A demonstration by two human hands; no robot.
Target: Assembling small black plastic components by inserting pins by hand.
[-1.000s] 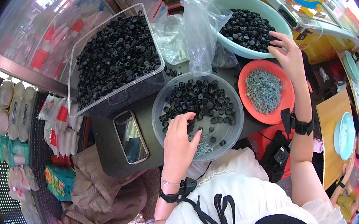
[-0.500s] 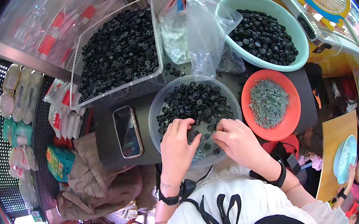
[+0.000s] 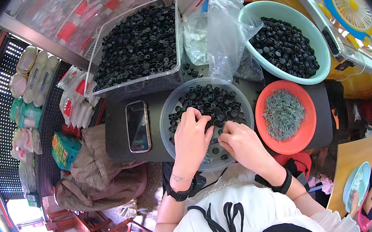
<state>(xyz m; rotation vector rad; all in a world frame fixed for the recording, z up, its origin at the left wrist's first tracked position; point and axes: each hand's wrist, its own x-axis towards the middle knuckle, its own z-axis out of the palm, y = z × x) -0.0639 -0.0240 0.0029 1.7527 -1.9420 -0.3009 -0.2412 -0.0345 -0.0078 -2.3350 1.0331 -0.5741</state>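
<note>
A clear round tub stands in front of me, holding many small black plastic caps and, low down by my wrist, a few thin grey-green pins. My left hand is over the tub with fingers and thumb bent together at the caps' near edge; whatever lies between the fingertips is hidden. To its right, my right hand has thumb and forefinger pinched together above the tub's near part. I cannot make out what that pinch holds. Some loose caps lie beneath the hands.
A phone lies left of the tub. Behind stand a clear rectangular bin and a pale green basin, both full of black caps, with plastic bags between. An orange-red plate of grey-green pins sits at right.
The view has shifted, so the table's things appear farther right. My left fingers have moved forward to the caps and drawn closer together. The right hand keeps its pinch over the tub.
</note>
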